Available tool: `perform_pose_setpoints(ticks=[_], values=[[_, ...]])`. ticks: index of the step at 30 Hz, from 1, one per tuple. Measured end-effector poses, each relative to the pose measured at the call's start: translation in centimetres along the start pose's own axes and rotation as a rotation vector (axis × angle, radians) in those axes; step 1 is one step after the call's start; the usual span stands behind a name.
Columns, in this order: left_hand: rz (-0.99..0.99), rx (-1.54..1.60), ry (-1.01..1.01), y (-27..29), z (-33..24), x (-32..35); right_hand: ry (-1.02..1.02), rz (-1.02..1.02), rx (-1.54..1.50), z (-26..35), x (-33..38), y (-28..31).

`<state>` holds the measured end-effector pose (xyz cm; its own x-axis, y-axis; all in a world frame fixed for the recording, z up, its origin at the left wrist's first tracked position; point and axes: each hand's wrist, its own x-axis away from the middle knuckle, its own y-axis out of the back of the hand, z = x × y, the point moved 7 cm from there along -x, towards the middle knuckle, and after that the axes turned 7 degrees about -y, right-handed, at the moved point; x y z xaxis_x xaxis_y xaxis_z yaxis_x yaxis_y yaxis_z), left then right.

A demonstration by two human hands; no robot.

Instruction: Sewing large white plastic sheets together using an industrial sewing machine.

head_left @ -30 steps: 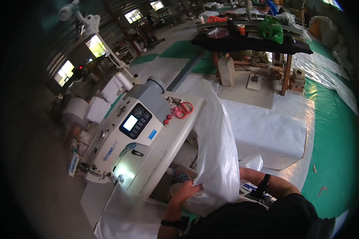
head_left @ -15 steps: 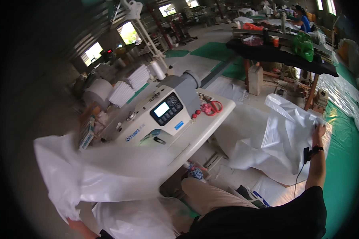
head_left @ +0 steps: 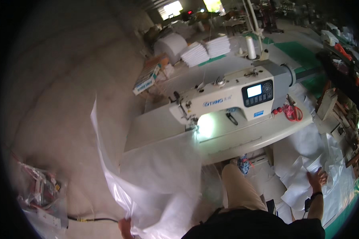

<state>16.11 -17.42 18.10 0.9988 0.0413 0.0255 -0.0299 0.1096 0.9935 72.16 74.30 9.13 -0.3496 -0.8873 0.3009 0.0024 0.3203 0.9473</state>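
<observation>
My left hand (head_left: pixel 125 228) is closed on the edge of a large white plastic sheet (head_left: pixel 159 179) at the lower left. The sheet spreads over the front of the sewing machine table (head_left: pixel 247 145) and reaches up beside the needle area. Part of its left edge stands up in a curl. My right hand (head_left: pixel 317 178), fingers spread, rests on a stack of similar white sheets (head_left: pixel 297 175) at the right. Between the hands stands a white sewing machine (head_left: pixel 227 95) with a lit screen and a bright lamp by its needle.
Red-handled scissors (head_left: pixel 293 113) lie at the table's right end. A white thread cone (head_left: pixel 251 47) stands behind the machine. Beyond are folded white stacks (head_left: pixel 194 54), a large roll (head_left: pixel 171 47) and a carton (head_left: pixel 147 79). A clear bag (head_left: pixel 44 199) lies on the floor at left.
The view has swung left. The sheet in my left hand has come down from mid-air onto the table's front, beside the needle. My right hand remains at the white stack, its fingers now showing.
</observation>
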Motion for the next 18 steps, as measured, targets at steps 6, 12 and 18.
perform_pose_setpoints(ticks=[6,12,18], values=[[0.016,0.097,0.133,3.4,-3.1,3.2,0.181,0.117,0.123,0.6,-5.0,-2.7],[-0.312,0.141,-0.204,6.5,-5.3,-1.2,0.516,0.244,0.613,0.9,-8.2,-12.1],[-0.236,0.011,-0.354,12.0,-11.4,-0.9,0.692,-0.252,-0.123,-3.6,-5.1,-10.0]])
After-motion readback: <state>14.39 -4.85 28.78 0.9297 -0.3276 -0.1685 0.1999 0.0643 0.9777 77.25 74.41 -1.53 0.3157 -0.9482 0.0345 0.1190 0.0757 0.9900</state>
